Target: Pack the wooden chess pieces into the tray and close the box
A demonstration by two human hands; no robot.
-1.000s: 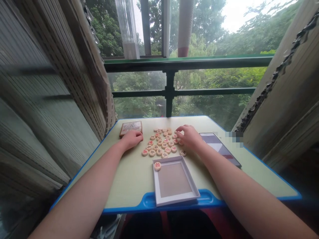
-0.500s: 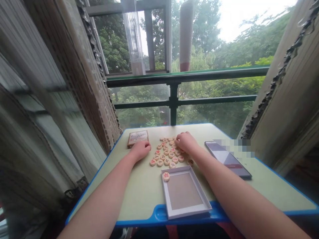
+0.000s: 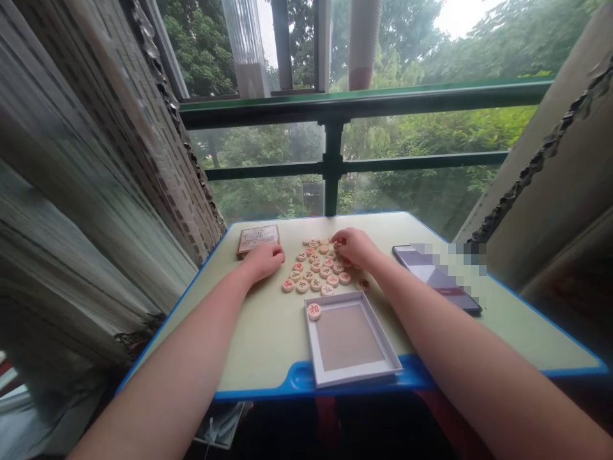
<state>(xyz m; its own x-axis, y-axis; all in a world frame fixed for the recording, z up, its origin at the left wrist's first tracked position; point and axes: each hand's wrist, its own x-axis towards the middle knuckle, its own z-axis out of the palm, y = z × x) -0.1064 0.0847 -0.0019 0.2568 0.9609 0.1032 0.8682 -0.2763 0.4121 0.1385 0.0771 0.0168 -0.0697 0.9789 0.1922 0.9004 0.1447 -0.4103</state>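
Round wooden xiangqi pieces with red or black characters lie in a loose cluster on the pale table. My right hand reaches over the cluster's far right side, fingers bent down and drawn together among the pieces. Whatever its fingertips may grip is hidden. To the left, my left hand rests with curled fingers, holding nothing visible, by the near edge of a flat printed box. Closer to me is a shallow white-walled tray, with one red-marked xiangqi piece in its far left corner.
A dark tablet or large phone lies right of my right forearm. Blue edging runs round the table, and the tray's near end overlaps it. A green railing stands behind the table, with curtains at both sides.
The view has tipped downward, so everything sits higher in the picture. The red-marked piece in the tray looks turned. My hands stay in nearly the same places over the table.
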